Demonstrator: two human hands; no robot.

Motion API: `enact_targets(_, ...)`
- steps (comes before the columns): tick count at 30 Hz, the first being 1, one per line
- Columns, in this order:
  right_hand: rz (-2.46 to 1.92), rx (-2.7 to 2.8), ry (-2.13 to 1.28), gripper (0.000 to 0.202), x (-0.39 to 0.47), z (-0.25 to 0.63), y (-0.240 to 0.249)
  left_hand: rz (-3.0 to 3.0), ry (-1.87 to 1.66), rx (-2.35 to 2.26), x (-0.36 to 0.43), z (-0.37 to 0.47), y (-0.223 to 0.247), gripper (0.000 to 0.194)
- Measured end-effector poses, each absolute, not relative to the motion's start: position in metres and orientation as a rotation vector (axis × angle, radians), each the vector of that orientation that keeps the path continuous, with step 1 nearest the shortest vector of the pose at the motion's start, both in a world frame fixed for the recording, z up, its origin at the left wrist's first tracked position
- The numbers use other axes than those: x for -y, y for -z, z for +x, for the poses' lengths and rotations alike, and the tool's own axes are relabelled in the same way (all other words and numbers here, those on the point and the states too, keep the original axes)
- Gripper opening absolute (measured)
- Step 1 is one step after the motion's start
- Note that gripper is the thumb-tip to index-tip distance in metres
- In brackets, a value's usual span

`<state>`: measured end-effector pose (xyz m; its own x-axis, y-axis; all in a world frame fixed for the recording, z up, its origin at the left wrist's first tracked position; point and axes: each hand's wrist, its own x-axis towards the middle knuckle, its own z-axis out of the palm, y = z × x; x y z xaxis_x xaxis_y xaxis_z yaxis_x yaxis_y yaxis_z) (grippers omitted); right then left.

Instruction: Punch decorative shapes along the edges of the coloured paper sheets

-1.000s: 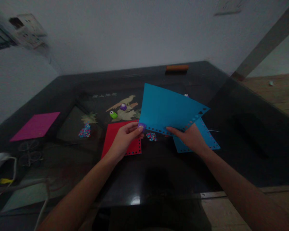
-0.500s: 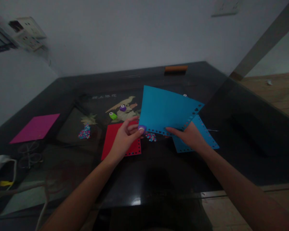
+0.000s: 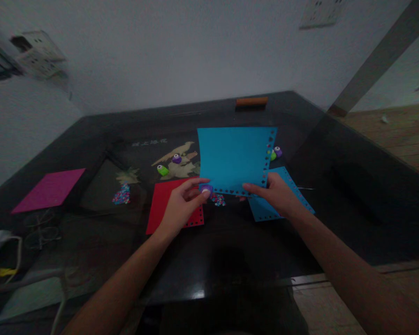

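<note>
A blue sheet of paper (image 3: 235,156) is held up off the table, with small shapes punched along its right and lower edges. My left hand (image 3: 182,200) is closed on a small purple paper punch (image 3: 206,189), which sits at the sheet's lower left corner. My right hand (image 3: 277,193) pinches the sheet's lower right part, thumb in front and the other fingers partly hidden behind. Below the punch lies a small pile of punched confetti (image 3: 218,200). Under my left hand is a red sheet (image 3: 157,204) with punched holes; another punched blue sheet (image 3: 265,209) lies under my right.
A green punch (image 3: 162,170) and another purple one stand left of the sheet; a green and purple pair (image 3: 278,151) shows to its right. Further left are a confetti heap (image 3: 122,193), a magenta sheet (image 3: 50,190) and glasses (image 3: 42,232). A brown roll (image 3: 251,102) lies by the wall.
The held blue sheet has turned so its top edge is level, and its right side has swung left. Two punches behind it on the right have come into view. Both hands keep their hold.
</note>
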<state>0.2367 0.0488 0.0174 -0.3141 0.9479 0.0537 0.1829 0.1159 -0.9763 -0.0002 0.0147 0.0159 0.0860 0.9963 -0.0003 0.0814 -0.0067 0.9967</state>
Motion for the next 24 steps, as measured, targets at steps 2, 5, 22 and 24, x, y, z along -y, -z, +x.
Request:
enact_targets(2, -0.941, 1.57, -1.414, 0.037, -0.045, 0.233, -0.018, 1.229, -1.175, -1.177, -0.013, 0.002, -0.016, 0.037)
enact_targets(5, -0.814, 1.53, -1.489, 0.05, -0.037, 0.218, -0.018, 1.148, -1.241, -1.126, -0.009, 0.009, -0.016, 0.037)
enact_targets(22, -1.345, 1.459, -0.983, 0.033, -0.022, 0.186, -0.009, 1.017, -1.268, -1.06, 0.005, 0.031, -0.018, 0.059)
enact_targets(24, -1.385, 1.542, -0.916, 0.031, -0.021, 0.188, -0.007, 0.953, -1.282, -1.036, 0.004, 0.031, -0.016, 0.069)
